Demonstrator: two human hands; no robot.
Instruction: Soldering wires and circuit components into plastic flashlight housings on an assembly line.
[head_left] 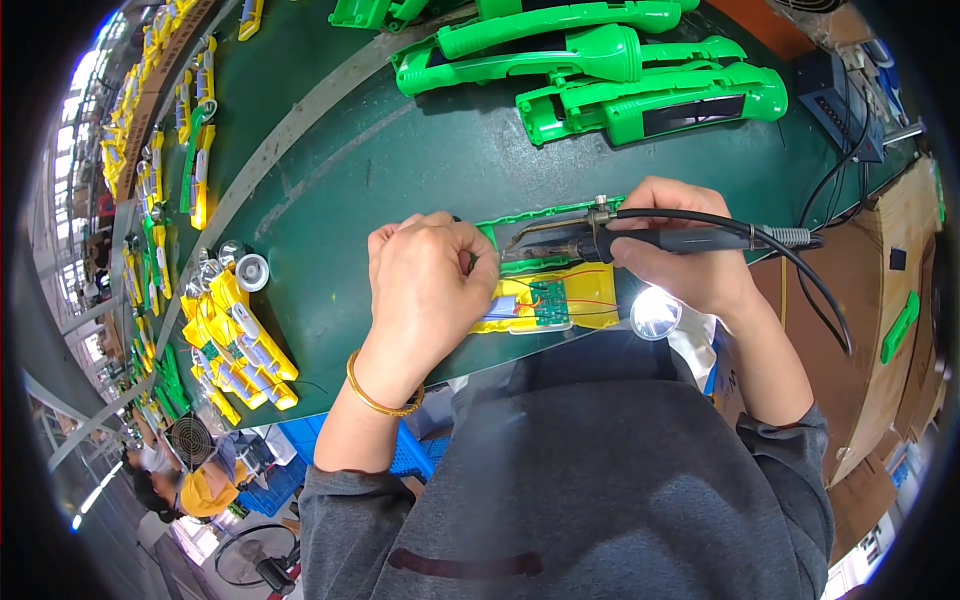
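1. Far left, yellow assemblies [200,185] lie in rows, with a co-worker in yellow [208,490] and a fan [250,555] lower down.
2. Nearer me, a heap of yellow assemblies [235,340] with blue cells sits on the green table [330,220], a round lamp head [253,272] at its upper edge.
3. My left hand [432,275], a gold bangle [385,402] at its wrist, is over the left end of the work. Its thumb and fingers curl toward one another; the tips are partly hidden, so I can't tell whether they grip anything.
4. Between my hands, on the table's near edge, lies the yellow casing [595,288] with its circuit board [550,302] and wires, just beside a green shell [560,213].
5. Above, more green shells [690,105] lie grouped.
6. A lit lamp [655,313] shines at the casing's right end.
7. My right hand [690,265] has its fingers wrapped round a soldering iron [685,240], tip pointing left.
8. Far right are a dark box [840,105] and cardboard [845,250].
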